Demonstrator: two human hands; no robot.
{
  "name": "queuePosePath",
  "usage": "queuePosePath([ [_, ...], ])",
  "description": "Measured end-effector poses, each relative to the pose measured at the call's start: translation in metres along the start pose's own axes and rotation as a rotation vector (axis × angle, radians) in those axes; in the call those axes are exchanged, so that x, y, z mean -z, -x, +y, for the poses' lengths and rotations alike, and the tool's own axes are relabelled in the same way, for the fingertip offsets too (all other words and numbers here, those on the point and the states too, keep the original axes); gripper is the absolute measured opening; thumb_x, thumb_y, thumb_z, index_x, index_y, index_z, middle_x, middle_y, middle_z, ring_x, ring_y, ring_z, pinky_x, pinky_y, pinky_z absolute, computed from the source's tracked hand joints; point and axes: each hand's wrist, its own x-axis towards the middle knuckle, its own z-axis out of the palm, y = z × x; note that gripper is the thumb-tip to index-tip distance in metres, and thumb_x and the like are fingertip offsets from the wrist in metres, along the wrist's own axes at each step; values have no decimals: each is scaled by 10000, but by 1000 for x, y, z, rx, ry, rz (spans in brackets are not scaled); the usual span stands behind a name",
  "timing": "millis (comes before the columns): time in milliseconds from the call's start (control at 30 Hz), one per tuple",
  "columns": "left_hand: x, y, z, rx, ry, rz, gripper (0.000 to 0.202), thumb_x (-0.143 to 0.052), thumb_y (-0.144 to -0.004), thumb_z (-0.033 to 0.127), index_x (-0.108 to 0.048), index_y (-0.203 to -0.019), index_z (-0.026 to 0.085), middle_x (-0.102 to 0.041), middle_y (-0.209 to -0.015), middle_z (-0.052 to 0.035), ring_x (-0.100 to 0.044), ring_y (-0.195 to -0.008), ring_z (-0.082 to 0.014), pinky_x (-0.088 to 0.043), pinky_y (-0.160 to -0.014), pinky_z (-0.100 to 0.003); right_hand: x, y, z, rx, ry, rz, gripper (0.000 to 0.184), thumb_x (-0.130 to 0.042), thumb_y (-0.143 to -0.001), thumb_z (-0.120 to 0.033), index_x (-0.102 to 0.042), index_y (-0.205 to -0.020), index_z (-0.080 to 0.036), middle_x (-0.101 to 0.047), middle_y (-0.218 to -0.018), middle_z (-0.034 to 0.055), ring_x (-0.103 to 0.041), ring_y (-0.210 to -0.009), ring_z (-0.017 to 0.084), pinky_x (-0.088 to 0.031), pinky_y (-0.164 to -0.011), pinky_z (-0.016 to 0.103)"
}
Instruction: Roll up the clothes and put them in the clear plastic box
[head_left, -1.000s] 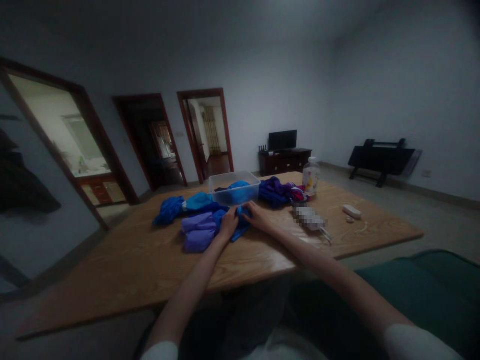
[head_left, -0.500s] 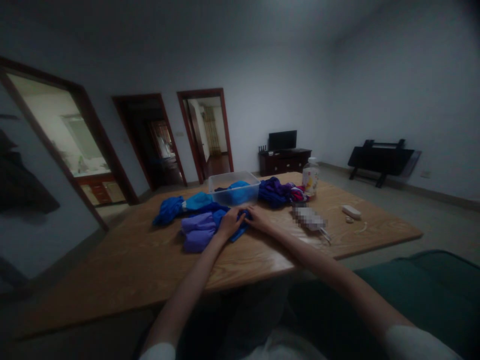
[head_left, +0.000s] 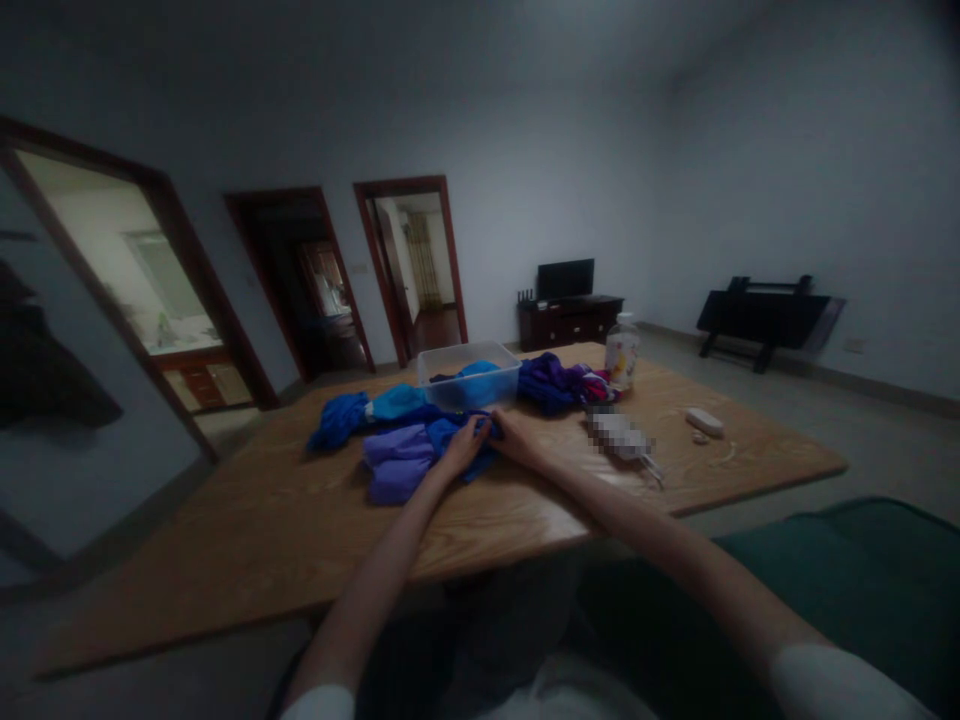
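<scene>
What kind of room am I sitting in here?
Most likely the living room of a home. A television stands on a low dark cabinet against the far wall, wood-framed doorways lead to other rooms, and clothes lie on a wooden table.

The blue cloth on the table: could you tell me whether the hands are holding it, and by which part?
Both the left hand and right hand grip the blue cloth at its bunched right end, close together; the exact finger hold is too dim to tell.
</scene>
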Motion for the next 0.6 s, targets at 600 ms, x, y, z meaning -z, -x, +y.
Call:
queuePosePath([
  [600, 13, -5, 6, -22, 6, 298, 418, -679, -943, 374, -539, -1301, 210, -653, -1299, -102, -637, -1216, -223, -482, -1084, -365, 3, 2, -13, 93, -41, 61, 511, -496, -1039, -452, -446, -1488, -213, -472, -1511, 159, -419, -1456, 274, -328, -1249, 493],
])
